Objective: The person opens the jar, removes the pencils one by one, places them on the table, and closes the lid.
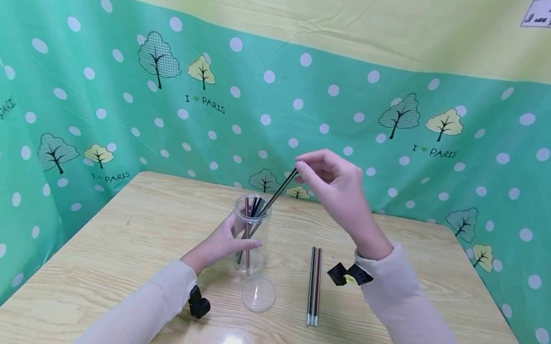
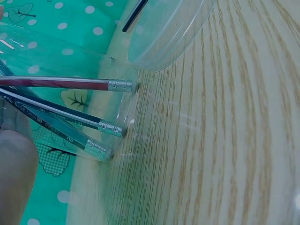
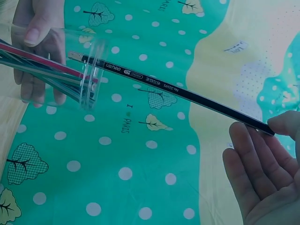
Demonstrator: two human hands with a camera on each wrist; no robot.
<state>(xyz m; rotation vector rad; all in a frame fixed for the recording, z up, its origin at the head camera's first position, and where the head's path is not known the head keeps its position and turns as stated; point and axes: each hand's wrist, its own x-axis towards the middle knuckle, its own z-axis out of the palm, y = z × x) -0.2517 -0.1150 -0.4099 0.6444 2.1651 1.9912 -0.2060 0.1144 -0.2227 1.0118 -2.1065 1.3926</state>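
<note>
Clear, glossy plastic is shown by the jar (image 1: 264, 234) and the lid (image 1: 259, 295). The pencils (image 2: 70, 84) inside are coated in glossy paint and ended with crimped, silvery metal ferrules (image 2: 120, 86). Wood grain is displayed by the surface (image 1: 169, 216), its polish marked by glare at six o'clock. The curtain (image 1: 239, 126) at twelve o'clock is made of creased cloth, the sleeves (image 1: 419, 318) of matt cloth.

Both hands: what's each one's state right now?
Left hand: holding the clear jar, grip around its side.
Right hand: pinching a black pencil by one end.
</note>
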